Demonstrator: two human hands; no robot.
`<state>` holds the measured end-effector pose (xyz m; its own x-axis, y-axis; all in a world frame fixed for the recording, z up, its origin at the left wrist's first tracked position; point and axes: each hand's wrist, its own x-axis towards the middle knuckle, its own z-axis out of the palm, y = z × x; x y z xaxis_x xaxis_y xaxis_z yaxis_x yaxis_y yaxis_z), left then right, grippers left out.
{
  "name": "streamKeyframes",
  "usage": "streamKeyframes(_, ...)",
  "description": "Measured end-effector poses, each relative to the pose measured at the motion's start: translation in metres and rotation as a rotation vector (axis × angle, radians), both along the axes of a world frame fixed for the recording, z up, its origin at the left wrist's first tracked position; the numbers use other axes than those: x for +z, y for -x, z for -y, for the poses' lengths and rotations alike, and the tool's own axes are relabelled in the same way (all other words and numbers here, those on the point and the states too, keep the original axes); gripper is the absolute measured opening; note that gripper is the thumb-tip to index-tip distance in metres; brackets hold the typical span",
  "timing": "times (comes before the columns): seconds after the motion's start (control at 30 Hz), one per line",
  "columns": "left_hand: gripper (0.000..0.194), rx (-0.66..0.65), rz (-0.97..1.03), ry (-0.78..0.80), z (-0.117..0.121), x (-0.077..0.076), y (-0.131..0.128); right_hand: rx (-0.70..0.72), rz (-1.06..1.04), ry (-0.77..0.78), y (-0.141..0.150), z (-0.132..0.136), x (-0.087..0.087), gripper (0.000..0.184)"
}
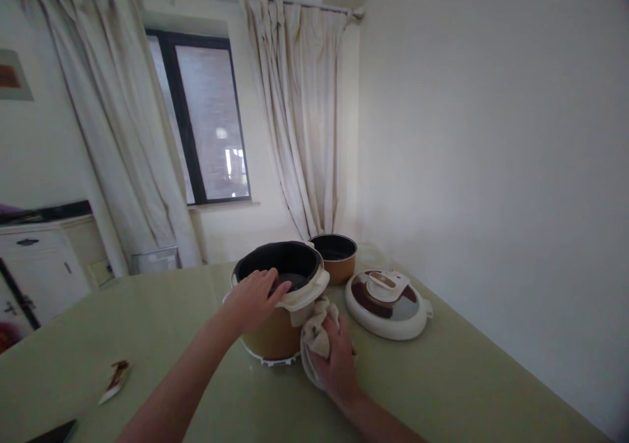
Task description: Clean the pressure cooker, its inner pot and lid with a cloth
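An electric pressure cooker (pixel 271 335) with a golden-brown body and a dark interior stands lidless on the table. My left hand (pixel 256 297) holds its near rim, fingers hooked over the edge into the opening. Bunched in my right hand (pixel 339 361) is a beige cloth (pixel 317 338), pressed against the cooker's right side below the white rim. Just behind the cooker sits a golden inner pot (pixel 343 272) with a dark inside. The cooker's lid (pixel 386 327), white with brown and shiny panels, lies to the right. My left hand partly covers the cooker's front.
The green table (pixel 236 404) runs along a white wall (pixel 491 168) on the right. At the lower left lie a small brown-and-white item (pixel 116 379) and a dark flat object (pixel 55 432). Curtains (pixel 314 122) hang beside a window; a white cabinet (pixel 46 259) stands left.
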<state>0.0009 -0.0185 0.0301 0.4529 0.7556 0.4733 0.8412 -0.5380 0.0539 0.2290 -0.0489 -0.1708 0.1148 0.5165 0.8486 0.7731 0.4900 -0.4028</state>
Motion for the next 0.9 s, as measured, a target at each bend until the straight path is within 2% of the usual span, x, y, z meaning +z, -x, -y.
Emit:
streamKeyframes(0.1, 0.045, -0.02, 0.07, 0.063, -0.004, 0.008, 0.031, 0.02, 0.07, 0.044, 0.012, 0.025, 0.0, 0.045)
streamKeyframes(0.17, 0.047, -0.054, 0.13, 0.076, -0.006, 0.005, 0.048, 0.036, 0.169, 0.013, 0.021, 0.032, 0.008, 0.04)
streamKeyframes(0.23, 0.051, -0.072, 0.206, 0.05, -0.007, -0.003, 0.055, 0.06, 0.315, -0.083, 0.035, 0.031, 0.016, 0.038)
streamKeyframes(0.3, 0.054, -0.045, 0.271, 0.004, -0.006, -0.013, 0.055, 0.072, 0.432, -0.214, 0.053, 0.025, 0.025, 0.034)
streamKeyframes(0.4, 0.056, 0.008, 0.314, -0.044, -0.006, -0.022, 0.047, 0.049, 0.503, -0.353, 0.079, 0.013, 0.043, 0.022)
streamKeyframes(0.53, 0.053, 0.032, 0.311, -0.059, -0.005, -0.022, 0.039, -0.028, 0.473, -0.4, 0.101, 0.0, 0.063, 0.017)
streamKeyframes(0.63, 0.051, 0.055, 0.285, -0.063, -0.005, -0.02, 0.035, -0.023, 0.491, -0.411, 0.108, -0.007, 0.053, 0.015)
streamKeyframes(0.73, 0.049, 0.093, 0.244, -0.077, -0.005, -0.021, 0.031, 0.088, 0.635, -0.387, 0.106, -0.011, 0.025, 0.008)
streamKeyframes(0.83, 0.045, 0.147, 0.207, -0.104, -0.007, -0.024, 0.026, 0.152, 0.693, -0.35, 0.083, -0.014, 0.007, 0.005)
streamKeyframes(0.9, 0.042, 0.171, 0.189, -0.118, -0.009, -0.025, 0.023, 0.122, 0.659, -0.343, 0.059, -0.016, 0.012, 0.004)
